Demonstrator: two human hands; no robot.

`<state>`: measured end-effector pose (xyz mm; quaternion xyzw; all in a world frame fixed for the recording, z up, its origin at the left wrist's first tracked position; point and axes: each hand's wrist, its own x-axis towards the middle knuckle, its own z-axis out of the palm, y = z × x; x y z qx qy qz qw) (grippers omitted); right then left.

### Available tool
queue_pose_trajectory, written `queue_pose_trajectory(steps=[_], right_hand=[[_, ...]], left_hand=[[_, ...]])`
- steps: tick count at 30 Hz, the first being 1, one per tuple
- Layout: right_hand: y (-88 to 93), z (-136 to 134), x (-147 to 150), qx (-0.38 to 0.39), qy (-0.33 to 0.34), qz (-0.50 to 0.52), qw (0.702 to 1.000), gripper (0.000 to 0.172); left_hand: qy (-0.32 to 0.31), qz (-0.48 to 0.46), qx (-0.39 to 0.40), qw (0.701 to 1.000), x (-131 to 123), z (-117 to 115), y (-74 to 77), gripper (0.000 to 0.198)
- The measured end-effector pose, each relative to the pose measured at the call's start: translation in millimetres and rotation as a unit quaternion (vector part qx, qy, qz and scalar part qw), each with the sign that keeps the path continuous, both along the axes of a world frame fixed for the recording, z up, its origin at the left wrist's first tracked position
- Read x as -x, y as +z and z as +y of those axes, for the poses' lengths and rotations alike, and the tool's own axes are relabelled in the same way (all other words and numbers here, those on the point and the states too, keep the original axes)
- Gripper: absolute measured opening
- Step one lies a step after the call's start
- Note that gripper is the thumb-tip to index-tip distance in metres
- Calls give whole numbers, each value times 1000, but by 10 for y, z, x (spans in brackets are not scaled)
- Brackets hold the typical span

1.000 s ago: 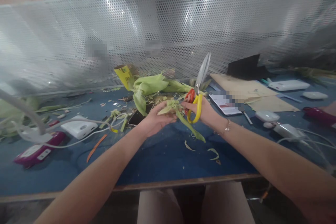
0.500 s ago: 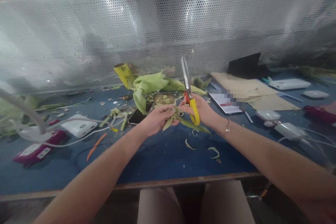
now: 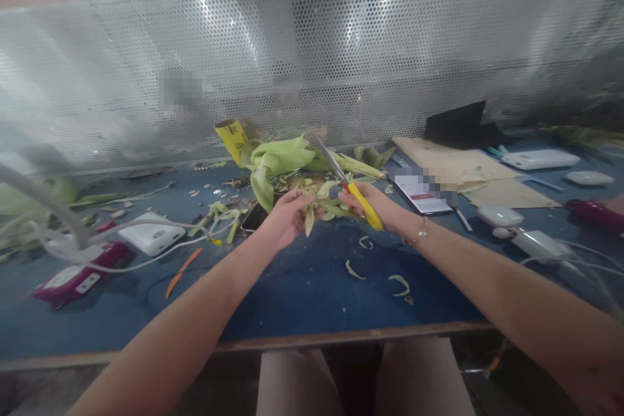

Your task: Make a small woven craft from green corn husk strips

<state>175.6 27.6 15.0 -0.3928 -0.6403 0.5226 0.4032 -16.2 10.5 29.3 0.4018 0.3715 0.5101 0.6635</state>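
Note:
My left hand (image 3: pixel 291 216) is closed on a bunch of cut green husk strips (image 3: pixel 319 203), held low over the blue table. A pair of yellow-handled scissors (image 3: pixel 363 205) sits in my right hand (image 3: pixel 380 203), whose fingers wrap around the grip; its metal blades slant up and left above the husk bunch. Some strips reach across to the right fingertips, and I cannot tell whether they are pinched there. Just behind both hands lie large green corn husk leaves (image 3: pixel 283 159). Beside my left hand a dark phone (image 3: pixel 253 218) is partly covered.
A yellow roll (image 3: pixel 231 140) stands behind the leaves, against the perforated metal panel (image 3: pixel 331 65). On the left are a purple power strip (image 3: pixel 80 276), a white charger (image 3: pixel 151 234) and cables. To the right lie a lit phone (image 3: pixel 422 195), brown paper (image 3: pixel 453 162) and white adapters (image 3: pixel 536 244).
The scissors have tipped from nearly upright to slanting left, with the blades lower. The husk strips have shifted and spread between my hands. Both hands stay in nearly the same place.

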Motion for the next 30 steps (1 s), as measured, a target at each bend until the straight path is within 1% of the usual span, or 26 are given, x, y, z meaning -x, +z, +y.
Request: queue_pose_trajectory(steps=[5,8,11,14,15,17,20,23,25,27,30], right_hand=[[-53,26,2,19,45,-6,999,48],[-84,62,3,38,44,-6,998,45],[-77,85,15,105,47,-13,993,40],[-56,65,20,170,92,-22,981,35],[-52,49,19,174,100,-26,979,33],[-50,10,16,154,98,-44,982,29],[-43,-42,16,135,74,-91,984,30],[-9,-78,21,133,70,-107,983,30],[22,-104,29,133,84,-107,982,28],[49,-131,43,141,96,-113,979,24],[71,-167,63,132,94,-125,979,23]], left_hand=[[95,23,-13,995,-4,40,-14,9],[147,18,-28,989,20,99,-51,12],[168,4,-54,984,32,143,-71,9],[181,0,-46,982,23,148,-63,11],[187,2,-37,982,20,144,-57,14],[191,8,-23,981,20,131,-50,20],[179,17,-11,984,32,117,-44,28],[183,30,23,982,30,120,-25,30],[196,16,52,979,16,130,-1,26],[209,-20,66,975,-1,142,29,18],[240,-69,55,967,-10,154,62,11]])
